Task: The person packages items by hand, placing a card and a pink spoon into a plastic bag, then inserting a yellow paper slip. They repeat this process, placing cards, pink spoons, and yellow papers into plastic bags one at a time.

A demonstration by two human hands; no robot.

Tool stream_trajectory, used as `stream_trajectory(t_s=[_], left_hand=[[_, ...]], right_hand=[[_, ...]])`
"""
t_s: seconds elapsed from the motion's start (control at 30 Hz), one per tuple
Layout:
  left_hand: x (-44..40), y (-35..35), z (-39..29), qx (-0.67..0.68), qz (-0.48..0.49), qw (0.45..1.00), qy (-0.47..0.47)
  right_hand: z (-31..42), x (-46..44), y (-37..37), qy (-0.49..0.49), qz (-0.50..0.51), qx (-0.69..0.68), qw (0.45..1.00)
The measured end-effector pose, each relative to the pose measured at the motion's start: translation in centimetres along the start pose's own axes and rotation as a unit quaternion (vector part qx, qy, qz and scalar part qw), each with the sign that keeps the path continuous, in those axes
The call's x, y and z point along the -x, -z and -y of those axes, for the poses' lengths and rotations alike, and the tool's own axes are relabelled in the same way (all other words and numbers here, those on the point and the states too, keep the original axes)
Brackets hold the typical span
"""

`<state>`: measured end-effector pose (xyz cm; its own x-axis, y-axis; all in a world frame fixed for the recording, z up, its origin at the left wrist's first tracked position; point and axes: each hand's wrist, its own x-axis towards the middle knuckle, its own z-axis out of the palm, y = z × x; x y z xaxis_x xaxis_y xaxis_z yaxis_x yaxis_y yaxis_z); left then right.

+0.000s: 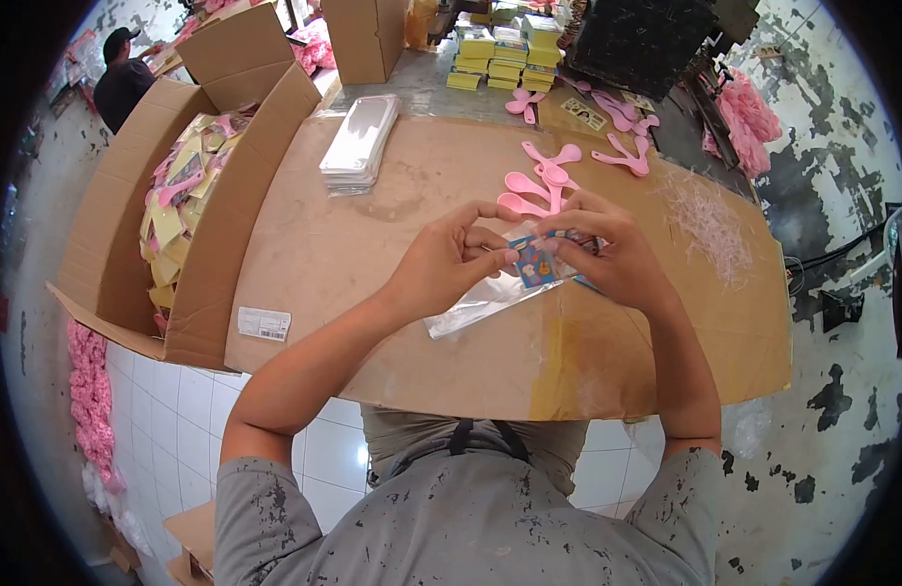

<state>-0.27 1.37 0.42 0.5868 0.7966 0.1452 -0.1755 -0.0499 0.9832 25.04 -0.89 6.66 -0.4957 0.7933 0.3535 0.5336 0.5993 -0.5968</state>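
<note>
Both hands meet over the cardboard-covered table around a small blue printed card [539, 269] with colourful pictures. My left hand [441, 256] pinches the card's left edge between thumb and fingers. On its right side, my right hand [617, 256] has its fingers closed on the card, hiding part of it. A clear plastic bag [475, 305] lies beneath the hands; whether either hand also grips it, I cannot tell. Just beyond the fingertips are several pink plastic spoons [529, 186], partly covered by the hands.
At left stands an open carton [211, 234] filled with packed pink spoons and yellow cards. A stack of clear bags [361, 145] lies at the back left, card stacks [504, 49] at the back. Paper shreds [710, 225] lie at right. A person [124, 83] is far left.
</note>
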Motion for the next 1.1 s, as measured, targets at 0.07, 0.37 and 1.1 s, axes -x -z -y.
stream_trajectory(t_s=[0.07,0.37,1.1], left_hand=[[0.1,-0.4,0.1,-0.034,0.007,0.999,-0.001],[-0.1,-0.1,-0.3,0.008,-0.02,1.0,-0.013],[-0.4,0.6,-0.5,-0.075,-0.041,0.995,0.051]], right_hand=[[0.1,-0.2,-1.1,-0.002,-0.011,-0.04,0.999],[-0.7,1.0,-2.3,-0.147,-0.068,-0.236,0.958],[-7.7,-0.6,-0.7,0.096,0.013,0.275,0.957]])
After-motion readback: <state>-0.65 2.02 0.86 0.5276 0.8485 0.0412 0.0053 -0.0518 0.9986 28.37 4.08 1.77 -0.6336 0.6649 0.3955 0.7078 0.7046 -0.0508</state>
